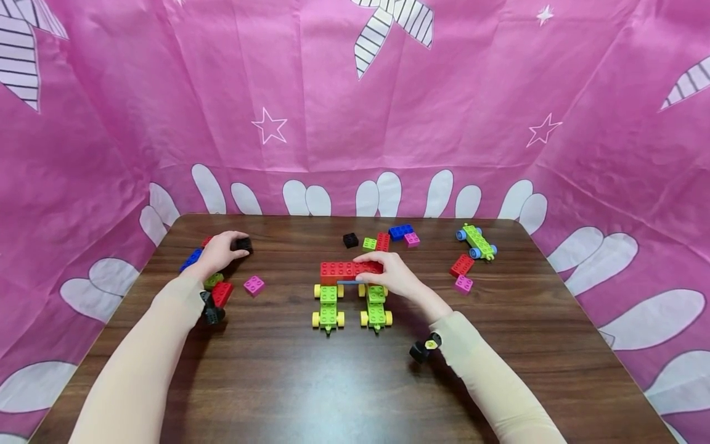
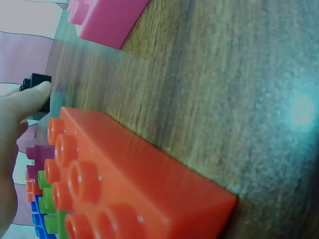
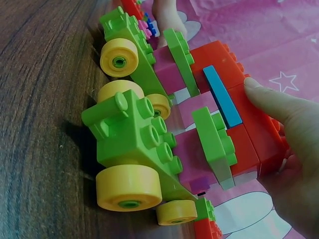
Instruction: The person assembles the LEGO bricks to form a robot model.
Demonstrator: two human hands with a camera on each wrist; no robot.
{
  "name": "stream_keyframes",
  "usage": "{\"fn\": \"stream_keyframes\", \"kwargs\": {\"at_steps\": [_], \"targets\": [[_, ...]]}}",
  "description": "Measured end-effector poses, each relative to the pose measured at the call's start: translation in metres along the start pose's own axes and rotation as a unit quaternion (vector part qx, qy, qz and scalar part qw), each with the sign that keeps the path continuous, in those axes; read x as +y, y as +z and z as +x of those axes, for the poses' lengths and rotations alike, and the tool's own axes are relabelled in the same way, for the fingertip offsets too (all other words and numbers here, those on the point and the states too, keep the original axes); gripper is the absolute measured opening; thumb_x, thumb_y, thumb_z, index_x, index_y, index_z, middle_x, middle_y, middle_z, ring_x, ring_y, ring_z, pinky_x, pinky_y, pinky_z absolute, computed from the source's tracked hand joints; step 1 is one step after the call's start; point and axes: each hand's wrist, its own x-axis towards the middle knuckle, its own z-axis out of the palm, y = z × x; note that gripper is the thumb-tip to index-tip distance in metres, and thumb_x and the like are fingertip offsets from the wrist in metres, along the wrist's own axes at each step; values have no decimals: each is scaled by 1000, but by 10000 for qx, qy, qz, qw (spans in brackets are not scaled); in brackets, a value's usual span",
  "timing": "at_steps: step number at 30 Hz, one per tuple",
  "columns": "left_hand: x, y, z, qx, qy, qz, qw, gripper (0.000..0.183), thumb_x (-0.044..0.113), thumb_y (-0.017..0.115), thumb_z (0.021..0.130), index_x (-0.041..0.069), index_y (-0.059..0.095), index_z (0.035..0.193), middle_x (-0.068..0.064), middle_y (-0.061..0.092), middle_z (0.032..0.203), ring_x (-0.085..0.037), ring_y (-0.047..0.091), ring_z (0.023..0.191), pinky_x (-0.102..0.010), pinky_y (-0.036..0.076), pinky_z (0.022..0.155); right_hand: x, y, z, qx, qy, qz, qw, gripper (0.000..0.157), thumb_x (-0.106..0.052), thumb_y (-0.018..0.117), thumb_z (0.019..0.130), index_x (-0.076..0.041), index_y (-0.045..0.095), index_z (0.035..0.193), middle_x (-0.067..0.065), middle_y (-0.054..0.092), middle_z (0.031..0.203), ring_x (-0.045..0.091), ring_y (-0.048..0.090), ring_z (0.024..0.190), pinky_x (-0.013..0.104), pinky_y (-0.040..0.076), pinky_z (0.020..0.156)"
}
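Note:
My left hand (image 1: 220, 251) pinches a black brick (image 1: 243, 245) at the far left of the table. In the left wrist view, the thumb lies against that black brick (image 2: 40, 99). My right hand (image 1: 395, 275) grips the right end of the red bricks (image 1: 338, 271) on top of a built model. Below them, the model has two green wheeled bases (image 1: 328, 316) with yellow wheels, standing side by side. The right wrist view shows pink bricks (image 3: 192, 152), smaller green bricks (image 3: 214, 142) and a blue strip (image 3: 223, 97) between bases and red top.
By the left forearm lie a red brick (image 1: 222, 294), a pink brick (image 1: 254, 285) and a blue brick (image 1: 191, 259). Behind the model are a black brick (image 1: 350, 240) and several coloured ones. A green base with blue wheels (image 1: 477, 242) stands at the back right, near a red brick (image 1: 462, 265).

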Motion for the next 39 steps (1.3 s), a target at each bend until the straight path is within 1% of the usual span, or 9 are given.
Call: {"fn": "stream_keyframes", "kwargs": {"at_steps": [4, 9, 15, 21, 26, 33, 37, 39], "targets": [[4, -1, -2, 67, 104, -322, 9994, 47, 12, 69, 89, -6, 55, 129, -30, 55, 127, -44, 55, 112, -56, 43, 98, -1, 0, 0, -8, -12, 19, 10000, 36, -27, 73, 86, -11, 68, 118, 6, 68, 117, 18, 58, 99, 35, 48, 86], [7, -1, -4, 212, 221, -716, 9970, 47, 10, 72, 86, -7, 56, 127, -30, 57, 125, -44, 59, 109, -55, 46, 96, -1, -1, 1, -7, -1, -13, 10000, 38, -28, 74, 85, -12, 68, 119, 6, 68, 116, 18, 58, 100, 36, 48, 88], [9, -1, -3, 312, 374, -879, 9949, 47, 10, 73, 85, -8, 57, 126, -29, 58, 124, -44, 59, 109, -54, 47, 94, 0, -2, 1, -49, 44, 33, 10000, 39, -30, 74, 85, -12, 68, 119, 7, 67, 117, 20, 57, 100, 36, 48, 87], [18, -3, -5, 336, 450, -923, 9941, 46, 12, 74, 84, -7, 59, 124, -28, 60, 121, -42, 58, 110, -53, 48, 94, 1, -2, 1, -49, 60, 58, 10000, 40, -31, 74, 85, -12, 67, 120, 6, 67, 118, 20, 57, 101, 37, 48, 88], [31, -6, -9, 329, 481, -875, 9945, 46, 15, 75, 84, -4, 61, 123, -25, 62, 122, -41, 57, 111, -53, 46, 96, 0, -1, 1, -48, 32, 65, 10000, 41, -31, 74, 84, -12, 68, 119, 7, 68, 117, 20, 58, 100, 38, 49, 87], [54, -5, -10, 288, 578, -1103, 9918, 47, 19, 75, 84, 1, 62, 125, -21, 62, 122, -37, 55, 113, -52, 45, 97, -2, -2, 2, 2, 8, 50, 10000, 39, -30, 75, 84, -12, 69, 118, 6, 68, 115, 19, 58, 98, 37, 49, 87], [68, -3, -12, 236, 704, -1172, 9903, 48, 23, 75, 85, 2, 62, 126, -19, 62, 123, -36, 55, 115, -53, 44, 99, -3, -2, 3, 6, -71, 50, 10000, 37, -28, 76, 84, -11, 69, 116, 6, 69, 112, 18, 59, 97, 36, 50, 86], [75, -2, -13, 237, 848, -1211, 9887, 47, 22, 75, 85, 2, 62, 125, -19, 62, 123, -36, 55, 116, -54, 43, 99, -4, -2, 4, 3, -108, 78, 9999, 37, -26, 76, 83, -10, 69, 116, 6, 69, 112, 19, 60, 98, 37, 50, 88]]}}
